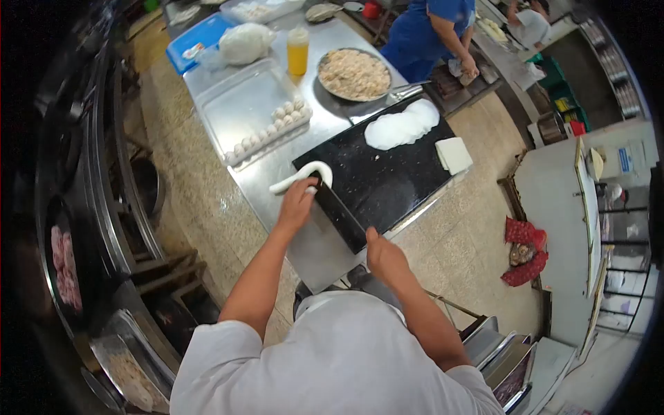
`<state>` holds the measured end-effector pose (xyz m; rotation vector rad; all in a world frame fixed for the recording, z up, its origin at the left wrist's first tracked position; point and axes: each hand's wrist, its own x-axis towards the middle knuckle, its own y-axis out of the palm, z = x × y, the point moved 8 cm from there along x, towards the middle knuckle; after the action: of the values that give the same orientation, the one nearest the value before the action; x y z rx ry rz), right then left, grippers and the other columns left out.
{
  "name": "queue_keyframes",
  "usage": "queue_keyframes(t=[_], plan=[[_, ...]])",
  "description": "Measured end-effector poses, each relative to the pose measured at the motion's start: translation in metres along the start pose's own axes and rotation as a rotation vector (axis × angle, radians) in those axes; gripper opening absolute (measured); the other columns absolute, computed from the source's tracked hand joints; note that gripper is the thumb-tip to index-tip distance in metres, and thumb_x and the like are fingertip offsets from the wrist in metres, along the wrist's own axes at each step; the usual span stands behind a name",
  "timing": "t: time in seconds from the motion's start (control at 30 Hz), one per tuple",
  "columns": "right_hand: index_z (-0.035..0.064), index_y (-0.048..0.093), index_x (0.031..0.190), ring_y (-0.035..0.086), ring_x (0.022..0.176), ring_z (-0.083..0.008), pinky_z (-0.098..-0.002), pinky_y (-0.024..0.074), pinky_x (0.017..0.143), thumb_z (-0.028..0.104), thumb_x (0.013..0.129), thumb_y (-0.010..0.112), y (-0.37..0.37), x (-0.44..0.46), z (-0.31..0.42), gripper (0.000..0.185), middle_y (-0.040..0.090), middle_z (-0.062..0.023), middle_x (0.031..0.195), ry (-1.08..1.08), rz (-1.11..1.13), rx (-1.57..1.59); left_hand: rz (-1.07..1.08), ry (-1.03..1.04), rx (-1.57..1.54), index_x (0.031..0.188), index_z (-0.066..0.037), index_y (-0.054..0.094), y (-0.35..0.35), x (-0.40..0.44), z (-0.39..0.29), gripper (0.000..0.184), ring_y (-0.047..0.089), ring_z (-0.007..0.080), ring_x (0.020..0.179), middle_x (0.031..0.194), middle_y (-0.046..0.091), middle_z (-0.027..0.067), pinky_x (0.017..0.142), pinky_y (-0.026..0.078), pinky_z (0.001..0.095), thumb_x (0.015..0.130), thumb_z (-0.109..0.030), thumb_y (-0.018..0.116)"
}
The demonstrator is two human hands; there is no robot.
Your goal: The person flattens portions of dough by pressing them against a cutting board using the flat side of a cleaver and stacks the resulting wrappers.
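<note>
One metal table [318,256] laid with dough work

On the metal table lies a black board [387,173], set at a slant; beyond its left corner stands a clear tray [242,104]; near that tray, a round pan [340,97] holds a heaped crumbly filling [354,72]; overlapping white rounds [401,124] lie on the board's far part; a long dark blade [342,207] runs slantwise over the board's left edge; the right hand [387,259] is clamped on its near end; the left hand [299,199] has its fingers down at the dough rope [287,182], just beside the blade's far end, though I cannot tell whether they close round it; the rope curves across the board's left corner, one end on bare metal; a bottle [297,59] of yellow liquid stands between tray and pan; white squares [454,155] sit stacked at the board's right edge; small dough balls [279,124] line the tray's near side.
</note>
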<state>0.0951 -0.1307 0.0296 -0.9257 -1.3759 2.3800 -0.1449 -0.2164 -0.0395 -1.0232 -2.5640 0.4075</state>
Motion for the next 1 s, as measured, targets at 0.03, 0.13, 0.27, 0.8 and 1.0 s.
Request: queue_keyframes(t=[0.03, 0.13, 0.27, 0.8, 1.0], plan=[[-0.0020, 0.052, 0.114, 0.069, 0.091, -0.0462, -0.0560, 0.0544, 0.079, 0.014, 0.101, 0.041, 0.007, -0.007, -0.009, 0.022, 0.068, -0.0296, 0.106, 0.013, -0.025, 0.003, -0.004, -0.016, -0.088, 0.098, -0.002, 0.064, -0.001, 0.000, 0.003, 0.023, 0.062, 0.0422, 0.092, 0.101, 0.065, 0.0220, 0.080, 0.049, 0.0476, 0.095, -0.024, 0.060], [-0.0016, 0.051, 0.113, 0.068, 0.088, -0.0474, -0.0570, 0.0538, 0.078, 0.015, 0.101, 0.046, 0.016, -0.032, -0.026, 0.022, 0.069, -0.0292, 0.102, 0.032, -0.095, 0.031, -0.030, -0.209, 0.026, 0.085, 0.001, 0.063, -0.016, -0.004, -0.015, 0.038, 0.061, 0.0431, 0.081, 0.083, 0.063, 0.0241, 0.072, 0.046, 0.0502, 0.102, -0.032, 0.056], [-0.0021, 0.052, 0.109, 0.066, 0.087, -0.0500, -0.0574, 0.0516, 0.076, 0.018, 0.099, 0.055, 0.018, -0.063, -0.046, 0.023, 0.068, -0.0306, 0.092, 0.201, -0.072, 0.281, 0.141, -0.184, 0.162, 0.072, 0.002, 0.059, -0.001, -0.013, -0.044, 0.048, 0.058, 0.0448, 0.068, 0.068, 0.057, 0.0231, 0.064, 0.041, 0.0543, 0.103, -0.035, 0.056], [0.0004, 0.051, 0.099, 0.062, 0.063, -0.0357, -0.0455, 0.0454, 0.060, 0.022, 0.100, 0.061, 0.009, -0.136, -0.056, 0.024, 0.062, -0.0215, 0.071, 0.317, -0.431, 0.791, 0.526, -0.374, -0.552, 0.090, -0.001, 0.071, 0.111, -0.055, -0.097, 0.037, 0.052, 0.0072, 0.063, 0.069, 0.056, -0.0023, 0.060, 0.047, 0.0266, 0.102, -0.035, 0.065], [0.0016, 0.052, 0.095, 0.059, 0.058, -0.0169, -0.0350, 0.0448, 0.054, 0.020, 0.103, 0.058, 0.025, -0.185, -0.077, 0.021, 0.061, -0.0081, 0.068, 0.367, -0.486, 1.063, 0.673, -0.311, -0.681, 0.101, -0.004, 0.068, 0.149, -0.077, -0.132, 0.029, 0.054, 0.0076, 0.070, 0.079, 0.056, -0.0032, 0.068, 0.051, 0.0287, 0.102, -0.032, 0.065]])
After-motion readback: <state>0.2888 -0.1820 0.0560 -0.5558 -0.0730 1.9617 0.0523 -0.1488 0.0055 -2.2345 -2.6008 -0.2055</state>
